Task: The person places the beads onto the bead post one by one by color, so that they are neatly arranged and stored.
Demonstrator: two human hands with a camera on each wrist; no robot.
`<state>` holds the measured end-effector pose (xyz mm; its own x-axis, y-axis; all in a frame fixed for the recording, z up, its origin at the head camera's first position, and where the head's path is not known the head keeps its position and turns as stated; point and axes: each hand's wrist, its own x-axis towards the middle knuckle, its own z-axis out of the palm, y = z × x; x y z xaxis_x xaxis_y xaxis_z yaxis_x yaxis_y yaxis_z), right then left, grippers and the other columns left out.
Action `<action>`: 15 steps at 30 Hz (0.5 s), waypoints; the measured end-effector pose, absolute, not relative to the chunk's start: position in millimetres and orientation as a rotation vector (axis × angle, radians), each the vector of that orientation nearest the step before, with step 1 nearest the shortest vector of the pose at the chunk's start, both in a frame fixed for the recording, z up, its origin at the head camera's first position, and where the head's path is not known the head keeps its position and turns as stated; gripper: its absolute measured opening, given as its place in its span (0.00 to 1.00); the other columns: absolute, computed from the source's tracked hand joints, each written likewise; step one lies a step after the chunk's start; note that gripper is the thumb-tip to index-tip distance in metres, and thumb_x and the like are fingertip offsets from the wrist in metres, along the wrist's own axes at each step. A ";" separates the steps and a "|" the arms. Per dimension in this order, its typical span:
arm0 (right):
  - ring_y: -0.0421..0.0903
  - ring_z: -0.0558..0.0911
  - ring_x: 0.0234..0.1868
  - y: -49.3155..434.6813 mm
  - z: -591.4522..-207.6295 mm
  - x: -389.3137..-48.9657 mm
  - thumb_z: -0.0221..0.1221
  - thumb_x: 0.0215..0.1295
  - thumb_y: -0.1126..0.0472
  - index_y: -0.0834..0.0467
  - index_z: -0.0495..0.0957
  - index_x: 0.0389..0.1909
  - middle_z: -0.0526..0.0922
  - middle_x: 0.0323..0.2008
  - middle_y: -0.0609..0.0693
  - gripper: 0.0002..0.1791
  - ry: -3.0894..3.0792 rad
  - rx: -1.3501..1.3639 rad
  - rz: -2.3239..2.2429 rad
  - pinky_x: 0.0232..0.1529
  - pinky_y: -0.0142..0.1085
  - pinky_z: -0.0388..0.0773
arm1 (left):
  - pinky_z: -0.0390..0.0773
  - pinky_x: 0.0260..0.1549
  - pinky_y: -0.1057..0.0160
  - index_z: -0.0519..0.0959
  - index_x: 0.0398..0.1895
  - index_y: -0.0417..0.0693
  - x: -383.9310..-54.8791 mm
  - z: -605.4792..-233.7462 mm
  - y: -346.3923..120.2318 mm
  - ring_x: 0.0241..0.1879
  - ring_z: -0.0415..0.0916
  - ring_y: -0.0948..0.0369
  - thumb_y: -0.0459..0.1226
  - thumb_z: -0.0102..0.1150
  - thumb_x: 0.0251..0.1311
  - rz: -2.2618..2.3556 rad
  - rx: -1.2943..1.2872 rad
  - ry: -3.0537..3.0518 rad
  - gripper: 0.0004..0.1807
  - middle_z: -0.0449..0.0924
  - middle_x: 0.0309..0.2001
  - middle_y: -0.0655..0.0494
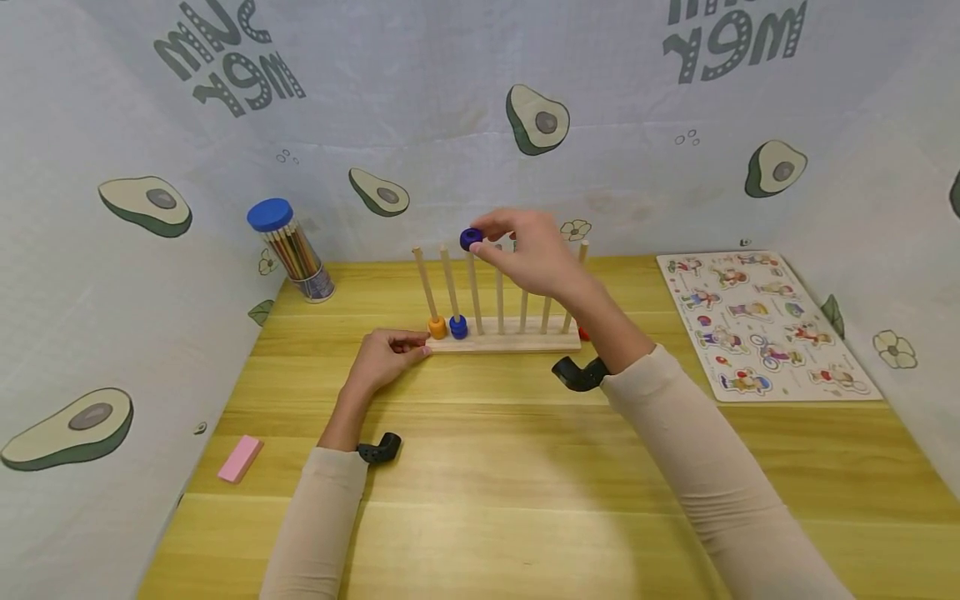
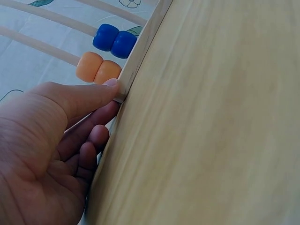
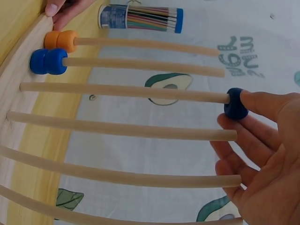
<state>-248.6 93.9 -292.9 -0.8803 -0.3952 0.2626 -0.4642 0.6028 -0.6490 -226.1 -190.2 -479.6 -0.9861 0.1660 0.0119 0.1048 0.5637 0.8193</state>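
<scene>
A wooden peg rack (image 1: 510, 340) with several upright rods stands on the table. Two orange beads (image 2: 97, 68) sit at the bottom of its leftmost rod, and two blue beads (image 2: 115, 41) on the second. My right hand (image 1: 536, 254) pinches a dark blue-purple bead (image 3: 236, 103) between thumb and fingers at the top of the third rod; in the right wrist view the bead meets the rod's tip. My left hand (image 1: 382, 358) grips the left end of the base with thumb and fingertips. Behind my right forearm, a red piece (image 1: 583, 333) shows partly.
At the back left stands a clear tube of colored sticks (image 1: 294, 254) with a blue lid. A pink eraser-like block (image 1: 241, 459) lies at the left. On the right lies a picture puzzle board (image 1: 765, 325). A printed cloth (image 1: 450, 100) hangs behind the table.
</scene>
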 end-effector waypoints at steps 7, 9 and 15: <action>0.48 0.81 0.55 91.1 -295.4 -248.9 0.62 0.75 0.53 0.55 0.83 0.59 0.87 0.53 0.50 0.17 -2.758 0.738 1.123 0.60 0.48 0.73 | 0.77 0.31 0.65 0.91 0.48 0.57 -225.9 -479.0 -189.9 0.33 0.79 0.61 0.46 0.73 0.62 1.391 0.287 2.744 0.13 0.90 0.39 0.56; 0.49 0.81 0.55 91.6 -295.6 -248.3 0.62 0.74 0.54 0.55 0.83 0.59 0.87 0.53 0.50 0.17 -2.767 0.740 1.120 0.61 0.48 0.73 | 0.77 0.32 0.66 0.91 0.48 0.57 -225.9 -479.0 -190.1 0.34 0.80 0.61 0.46 0.73 0.62 1.390 0.288 2.742 0.13 0.90 0.40 0.56; 0.50 0.79 0.58 95.0 -296.2 -245.5 0.62 0.74 0.52 0.55 0.81 0.60 0.85 0.56 0.52 0.19 -2.774 0.755 1.134 0.63 0.48 0.73 | 0.79 0.34 0.64 0.91 0.47 0.58 -225.9 -480.0 -191.3 0.36 0.82 0.60 0.45 0.73 0.62 1.402 0.294 2.728 0.12 0.90 0.42 0.55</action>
<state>-245.5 95.0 -296.2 -0.8794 -0.4193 0.2254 -0.4571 0.6115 -0.6459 -225.9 -191.3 -480.0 -0.9800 0.1964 0.0328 0.1410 0.5682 0.8107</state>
